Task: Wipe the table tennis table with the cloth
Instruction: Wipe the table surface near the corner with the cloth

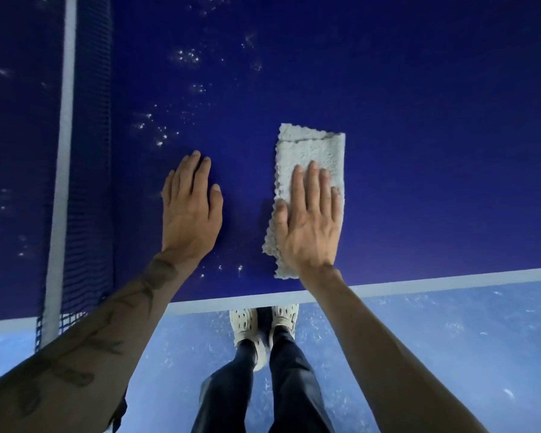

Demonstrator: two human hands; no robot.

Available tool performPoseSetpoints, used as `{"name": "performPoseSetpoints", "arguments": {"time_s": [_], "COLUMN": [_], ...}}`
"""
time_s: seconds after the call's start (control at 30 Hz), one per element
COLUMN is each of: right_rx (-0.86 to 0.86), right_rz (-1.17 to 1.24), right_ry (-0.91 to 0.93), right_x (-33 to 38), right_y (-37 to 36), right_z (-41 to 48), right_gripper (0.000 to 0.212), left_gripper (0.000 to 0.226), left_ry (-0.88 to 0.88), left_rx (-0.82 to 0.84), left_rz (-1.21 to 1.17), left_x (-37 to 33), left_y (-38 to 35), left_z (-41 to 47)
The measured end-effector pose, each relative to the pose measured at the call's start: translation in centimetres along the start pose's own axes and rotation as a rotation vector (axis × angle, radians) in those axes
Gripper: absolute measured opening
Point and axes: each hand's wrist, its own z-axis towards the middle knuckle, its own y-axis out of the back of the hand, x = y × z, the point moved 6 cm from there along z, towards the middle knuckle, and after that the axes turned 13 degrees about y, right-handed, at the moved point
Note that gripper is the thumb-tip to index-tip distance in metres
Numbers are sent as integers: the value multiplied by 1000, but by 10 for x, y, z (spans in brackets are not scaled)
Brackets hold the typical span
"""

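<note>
At the far left the net runs away from the near edge, topped by its white tape. Just right of it the left hand lies flat on the blue desk, its grip open, fingers straight, holding nothing. Pale specks scatter beyond its fingertips and toward the net, with a few more by the wrist; they may be dust or droplets, the view does not settle it. Further right the folded grey cloth lies on the desk close to the near edge. The right hand presses it down with a flat, straight-fingered grip, not curled round it.

With only a flat palm on it, the cloth could slip out or unfold under a quick stroke. A sweep left toward the specks would meet the left hand first, then the net, whose mesh could catch the cloth's ragged hem. A pull backward could drag the cloth over the white edge line and drop it on the floor by the shoes.
</note>
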Motion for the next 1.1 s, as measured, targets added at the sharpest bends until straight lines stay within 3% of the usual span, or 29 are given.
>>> {"name": "performPoseSetpoints", "arguments": {"time_s": [0.17, 0.23, 0.33, 0.43, 0.5, 0.6, 0.67, 0.73, 0.83, 0.93, 1.0, 1.1], "right_rx": [76, 62, -11, -50, -54, 10, 49, 50, -4, -56, -52, 11], "right_rz": [26, 24, -10, -22, -1, 30, 28, 8, -26, -55, -46, -19], "right_ry": [328, 276, 49, -70, -42, 144, 246, 207, -21, -151, -124, 104], "right_x": [67, 43, 9, 30, 69, 128, 131, 101, 49, 48, 77, 129], "right_y": [-24, -21, -9, -11, -23, -40, -40, -31, -10, -3, -12, -29], "right_z": [-30, -38, -36, -21, -11, -16, -25, -26, -4, 40, 63, 56], "right_gripper": [67, 68, 66, 67, 67, 66, 66, 66, 65, 66, 67, 67], "left_gripper": [49, 50, 52, 52, 51, 51, 51, 51, 51, 51, 51, 52], "left_ry": [34, 14, -2, -11, -11, -17, -20, -14, -18, -25, -19, -21], "left_rx": [-53, -57, -51, -57, -80, -81, -67, -64, -75, -78, -78, -76], "left_rz": [58, 84, 95, 80, 72, 69, 68, 66, 79, 86, 90, 93], "left_x": [41, 53, 66, 73, 76, 76, 75, 75, 75, 76, 77, 75], "left_y": [19, 20, 16, 10, 9, 10, 12, 13, 14, 12, 12, 13], "left_z": [9, 20, 40, 49, 50, 51, 54, 53, 52, 53, 54, 55]}}
